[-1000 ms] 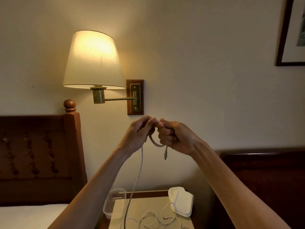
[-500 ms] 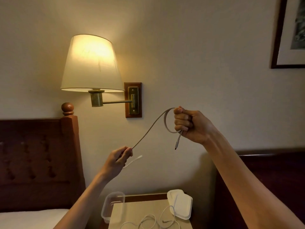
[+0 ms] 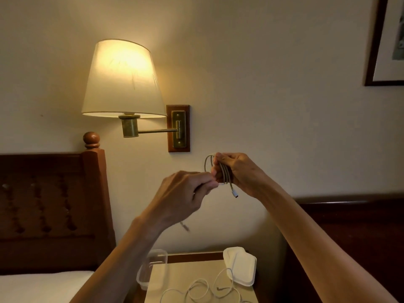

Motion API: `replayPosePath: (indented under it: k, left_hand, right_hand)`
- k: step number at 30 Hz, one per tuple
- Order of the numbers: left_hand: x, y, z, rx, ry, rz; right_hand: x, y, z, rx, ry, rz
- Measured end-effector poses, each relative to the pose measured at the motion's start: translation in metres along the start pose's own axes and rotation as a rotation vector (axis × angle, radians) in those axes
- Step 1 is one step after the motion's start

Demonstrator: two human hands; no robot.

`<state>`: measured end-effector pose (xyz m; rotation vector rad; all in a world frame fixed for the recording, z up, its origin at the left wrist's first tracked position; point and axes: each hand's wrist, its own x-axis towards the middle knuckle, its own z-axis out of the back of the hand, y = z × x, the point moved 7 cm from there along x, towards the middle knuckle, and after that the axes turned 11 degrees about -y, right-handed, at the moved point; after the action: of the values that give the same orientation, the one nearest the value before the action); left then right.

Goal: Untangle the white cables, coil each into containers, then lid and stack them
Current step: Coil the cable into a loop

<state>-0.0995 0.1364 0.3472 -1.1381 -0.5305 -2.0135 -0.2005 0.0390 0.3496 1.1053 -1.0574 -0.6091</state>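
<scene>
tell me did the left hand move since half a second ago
Yes. The left hand rose and swung right toward the right hand, judged against the lamp plate.

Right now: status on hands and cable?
Right hand grips coiled cable. Left hand pinches its free run. Second cable loose on nightstand. Nothing blocking.

Head-worn view, forward, close to hands [image 3: 209, 184]

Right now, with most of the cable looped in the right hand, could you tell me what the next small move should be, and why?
Probably wrap the last short tail onto the coil. The right hand already grips several loops, the left hand pinches the remaining stretch, and its loose end dangles just below. The clear container waits open on the nightstand.
</scene>
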Motion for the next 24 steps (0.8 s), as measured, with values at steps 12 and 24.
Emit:
replayPosePath:
  k: [12,24]
  left_hand:
    - [0.015,0.033,0.01,0.002,-0.298,0.164]
    - [-0.01,0.057,-0.031,-0.975,0.106,0.837]
  right_hand:
    - [-0.011,-0.003,-0.017,-0.182,0.134,-0.018]
    - [-0.007,-0.011,-0.012,0.037,0.186,-0.19]
